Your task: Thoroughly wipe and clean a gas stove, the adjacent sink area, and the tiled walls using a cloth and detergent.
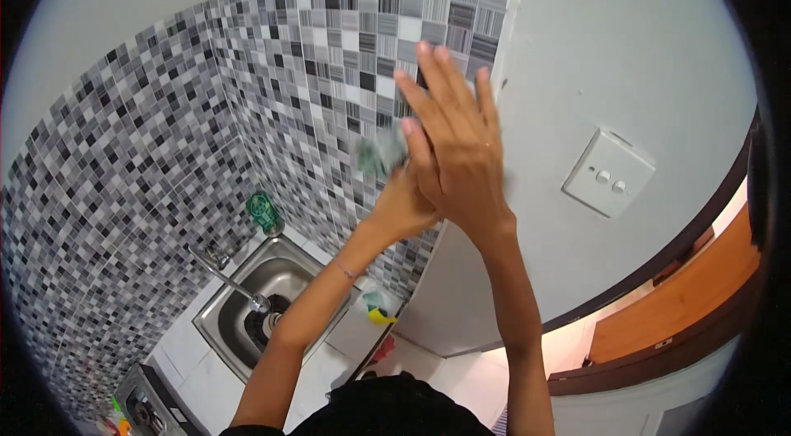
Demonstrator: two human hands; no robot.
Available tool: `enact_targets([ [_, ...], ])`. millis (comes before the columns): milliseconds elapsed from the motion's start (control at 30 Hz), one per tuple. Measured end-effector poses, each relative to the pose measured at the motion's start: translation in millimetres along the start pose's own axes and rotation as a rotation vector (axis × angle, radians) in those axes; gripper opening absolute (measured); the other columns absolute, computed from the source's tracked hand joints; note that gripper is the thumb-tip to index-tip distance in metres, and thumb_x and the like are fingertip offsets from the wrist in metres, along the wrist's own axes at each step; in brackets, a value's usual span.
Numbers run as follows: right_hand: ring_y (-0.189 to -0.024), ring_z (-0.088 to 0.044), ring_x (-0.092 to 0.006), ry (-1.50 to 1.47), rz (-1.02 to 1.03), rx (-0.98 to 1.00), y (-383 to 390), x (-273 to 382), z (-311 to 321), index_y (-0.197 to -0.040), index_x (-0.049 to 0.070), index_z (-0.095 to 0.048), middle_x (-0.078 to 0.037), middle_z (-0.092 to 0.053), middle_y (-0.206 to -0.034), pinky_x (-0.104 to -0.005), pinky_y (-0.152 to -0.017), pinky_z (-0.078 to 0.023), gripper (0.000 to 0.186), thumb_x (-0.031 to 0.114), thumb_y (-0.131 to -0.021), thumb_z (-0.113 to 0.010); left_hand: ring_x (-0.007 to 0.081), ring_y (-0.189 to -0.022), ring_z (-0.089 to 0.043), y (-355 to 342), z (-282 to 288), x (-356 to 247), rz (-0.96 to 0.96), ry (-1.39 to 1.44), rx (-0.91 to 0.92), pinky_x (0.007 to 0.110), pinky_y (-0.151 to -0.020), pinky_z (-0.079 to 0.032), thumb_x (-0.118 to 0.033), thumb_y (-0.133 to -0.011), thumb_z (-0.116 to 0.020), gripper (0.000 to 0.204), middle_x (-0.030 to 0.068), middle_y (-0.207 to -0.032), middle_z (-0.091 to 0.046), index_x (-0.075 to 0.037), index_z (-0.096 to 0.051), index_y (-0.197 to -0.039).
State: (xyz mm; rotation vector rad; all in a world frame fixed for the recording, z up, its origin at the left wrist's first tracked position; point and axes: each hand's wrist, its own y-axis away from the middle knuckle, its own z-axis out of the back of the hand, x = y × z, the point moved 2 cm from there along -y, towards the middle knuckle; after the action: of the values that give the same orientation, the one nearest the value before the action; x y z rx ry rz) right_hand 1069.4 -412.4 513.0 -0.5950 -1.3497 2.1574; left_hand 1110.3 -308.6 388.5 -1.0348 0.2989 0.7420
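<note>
My left hand [404,205] is partly behind my right hand and grips a blurred green-and-white cloth-like item [375,156] in front of the mosaic tile wall [338,40]. My right hand [449,131] has its fingers spread over the upper tiles near the edge of the tiling, just beside the left hand; whether its fingertips touch the wall is hard to tell.
Below are a steel sink [231,345] with a tap [239,283], a green bottle [265,211], a yellow-and-teal sponge-like item [377,308] and a stove [148,407]. A switch plate [607,172] is on the white wall at right, beside a doorway with a wooden door [659,304].
</note>
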Motion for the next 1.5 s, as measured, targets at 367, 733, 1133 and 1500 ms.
enact_targets([
  [367, -0.143, -0.052, -0.0151, 0.354, 0.055, -0.1, 85, -6, -71, -0.133, 0.018, -0.071, 0.003, -0.065, -0.145, -0.0478, -0.13, -0.007, 0.04, 0.01, -0.097, -0.057, 0.0364, -0.161, 0.011, 197, -99, 233, 1.036, -0.013, -0.477, 0.054, -0.127, 0.002, -0.063, -0.106, -0.035, 0.101, 0.0241, -0.172, 0.016, 0.002, 0.017, -0.162],
  [733, -0.142, -0.052, -0.0112, 0.414, 0.091, -0.156, 88, -8, -74, -0.127, 0.02, -0.072, 0.007, -0.063, -0.148, -0.0469, -0.131, -0.012, 0.036, 0.011, -0.095, -0.057, 0.0323, -0.155, -0.029, 202, -89, 220, 0.95, 1.759, -0.865, 0.048, -0.129, -0.015, -0.077, -0.102, -0.028, 0.094, 0.0123, -0.169, -0.033, -0.004, -0.034, -0.161],
  [1133, -0.14, -0.055, -0.0146, 0.398, 0.101, -0.174, 88, -8, -74, -0.124, 0.021, -0.076, 0.004, -0.068, -0.141, -0.0458, -0.131, -0.01, 0.039, 0.007, -0.093, -0.057, 0.0309, -0.153, -0.033, 210, -155, 180, 1.085, 1.808, -0.58, 0.047, -0.129, -0.016, -0.084, -0.096, -0.026, 0.099, 0.0066, -0.168, -0.038, -0.011, -0.038, -0.161],
  [1500, -0.149, -0.043, -0.0169, 0.116, 0.047, -0.012, 88, -6, -53, -0.146, 0.007, -0.058, -0.007, -0.054, -0.156, -0.0457, -0.131, -0.003, 0.052, 0.023, -0.097, -0.058, 0.0283, -0.151, -0.029, 123, -130, 73, 0.498, 1.056, -0.374, 0.044, -0.126, -0.018, -0.062, -0.104, -0.034, 0.076, 0.0099, -0.163, -0.034, -0.013, -0.033, -0.162],
])
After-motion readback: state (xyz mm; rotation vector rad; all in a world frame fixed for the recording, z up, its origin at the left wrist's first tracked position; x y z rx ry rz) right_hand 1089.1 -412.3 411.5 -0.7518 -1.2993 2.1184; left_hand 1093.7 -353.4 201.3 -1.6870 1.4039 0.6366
